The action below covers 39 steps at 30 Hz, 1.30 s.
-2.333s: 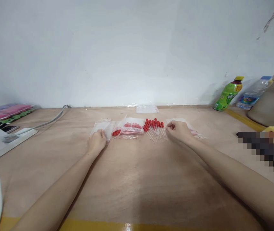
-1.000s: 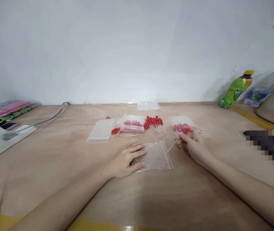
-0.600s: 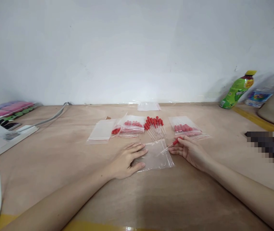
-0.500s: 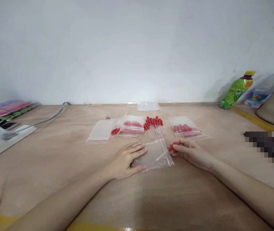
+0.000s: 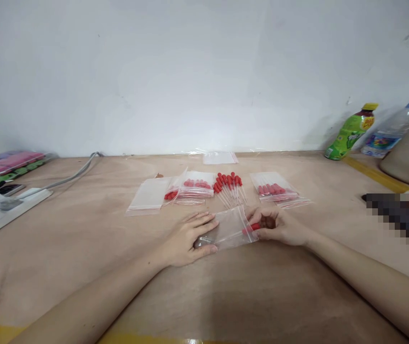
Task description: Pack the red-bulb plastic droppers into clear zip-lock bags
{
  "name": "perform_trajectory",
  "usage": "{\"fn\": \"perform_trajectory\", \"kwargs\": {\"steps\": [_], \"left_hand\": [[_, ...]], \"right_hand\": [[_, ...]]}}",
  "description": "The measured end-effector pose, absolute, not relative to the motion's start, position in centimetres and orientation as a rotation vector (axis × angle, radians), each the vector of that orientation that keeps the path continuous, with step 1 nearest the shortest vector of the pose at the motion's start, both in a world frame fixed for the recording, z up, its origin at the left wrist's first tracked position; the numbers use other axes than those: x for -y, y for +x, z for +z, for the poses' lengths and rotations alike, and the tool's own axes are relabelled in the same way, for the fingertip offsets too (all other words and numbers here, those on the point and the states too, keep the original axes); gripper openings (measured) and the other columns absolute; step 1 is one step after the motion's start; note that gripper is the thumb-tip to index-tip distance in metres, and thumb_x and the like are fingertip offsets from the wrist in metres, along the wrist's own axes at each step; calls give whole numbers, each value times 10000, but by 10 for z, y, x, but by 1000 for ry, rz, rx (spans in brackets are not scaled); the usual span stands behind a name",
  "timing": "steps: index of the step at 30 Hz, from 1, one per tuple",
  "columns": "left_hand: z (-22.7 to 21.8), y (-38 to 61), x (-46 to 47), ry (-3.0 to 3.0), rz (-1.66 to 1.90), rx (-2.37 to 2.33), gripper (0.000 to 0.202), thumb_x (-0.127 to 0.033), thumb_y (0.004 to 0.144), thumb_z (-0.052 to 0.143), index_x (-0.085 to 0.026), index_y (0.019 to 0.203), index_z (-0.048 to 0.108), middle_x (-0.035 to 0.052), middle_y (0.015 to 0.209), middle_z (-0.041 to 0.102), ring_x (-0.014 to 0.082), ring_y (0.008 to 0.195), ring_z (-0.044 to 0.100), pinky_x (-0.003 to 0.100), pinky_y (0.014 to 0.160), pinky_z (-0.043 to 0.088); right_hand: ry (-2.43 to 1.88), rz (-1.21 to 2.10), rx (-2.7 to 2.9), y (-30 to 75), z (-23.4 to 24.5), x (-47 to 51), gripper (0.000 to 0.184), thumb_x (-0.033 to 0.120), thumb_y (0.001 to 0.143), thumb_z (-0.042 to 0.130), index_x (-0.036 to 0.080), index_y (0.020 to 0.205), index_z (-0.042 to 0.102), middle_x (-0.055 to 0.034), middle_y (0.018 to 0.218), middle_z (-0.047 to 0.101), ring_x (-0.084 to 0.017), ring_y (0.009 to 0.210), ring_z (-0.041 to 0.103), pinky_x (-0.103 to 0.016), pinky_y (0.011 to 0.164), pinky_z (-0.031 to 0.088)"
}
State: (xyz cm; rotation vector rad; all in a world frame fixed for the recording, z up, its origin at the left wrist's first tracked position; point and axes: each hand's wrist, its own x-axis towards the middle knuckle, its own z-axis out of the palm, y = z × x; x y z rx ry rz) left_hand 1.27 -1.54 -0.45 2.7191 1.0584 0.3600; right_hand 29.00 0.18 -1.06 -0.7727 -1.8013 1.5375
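Observation:
A clear zip bag (image 5: 227, 231) lies on the wooden table (image 5: 204, 282) in front of me. My left hand (image 5: 186, 237) rests on the bag's left end, fingers stretched over it and thumb under its edge. My right hand (image 5: 275, 225) is pinched on a red-bulbed glass dropper (image 5: 250, 228) whose tube lies inside the bag's open right end. Behind lie a loose bunch of red-bulbed droppers (image 5: 228, 188), filled bags (image 5: 197, 187) to the left and a filled bag (image 5: 274, 190) to the right.
A stack of empty zip bags (image 5: 148, 199) lies at the left, another (image 5: 220, 157) by the wall. A green bottle (image 5: 349, 130) and a water bottle (image 5: 391, 129) stand at the right. A white power strip (image 5: 8, 206) with cables sits at the left edge.
My left hand pulled an empty bag from the stack toward me and holds it flat. My right hand took one dropper from the bunch and slid it into the bag's mouth.

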Motion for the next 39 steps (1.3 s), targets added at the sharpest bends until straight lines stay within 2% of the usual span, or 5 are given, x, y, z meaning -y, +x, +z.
{"fn": "perform_trajectory", "kwargs": {"steps": [9, 15, 23, 33, 39], "left_hand": [[-1, 5, 15, 2694, 427, -868, 493, -447, 838, 520, -229, 1276, 461, 72, 1364, 401, 228, 1275, 343, 423, 1063, 264], [1, -2, 15, 2675, 367, -841, 518, -473, 794, 574, -268, 1260, 475, 60, 1360, 408, 242, 1272, 346, 467, 1077, 197], [1, 0, 16, 2649, 314, -926, 507, -513, 802, 542, -291, 1254, 477, 58, 1377, 381, 246, 1280, 332, 489, 1075, 154], [5, -1, 18, 2685, 271, -951, 352, -378, 923, 379, -312, 1258, 463, 40, 1378, 385, 206, 1291, 314, 498, 1064, 153], [-2, -1, 17, 2779, 404, -908, 372, -371, 876, 473, -282, 1237, 498, 54, 1349, 424, 220, 1283, 323, 491, 1086, 95]], "right_hand": [[-950, 1534, 2000, 285, -6, -3, 228, 352, 640, 716, 171, 769, 665, 15, 659, 570, -73, 558, 489, -205, 514, 386], [-880, 1129, 2214, 279, -8, -3, 244, 422, 746, 603, 248, 873, 718, -28, 787, 539, -136, 749, 504, -252, 639, 411], [-1018, 1192, 2023, 276, -11, 3, 320, 460, 660, 672, 165, 562, 595, 1, 686, 482, -102, 614, 440, -238, 556, 354], [-1007, 1627, 1873, 293, -4, 2, 291, 477, 792, 516, 204, 888, 488, 68, 534, 488, -74, 459, 428, -211, 485, 318], [-1363, 924, 1860, 285, 5, -39, 194, 358, 672, 635, 180, 697, 562, 6, 618, 574, -106, 546, 498, -237, 513, 370]]}}
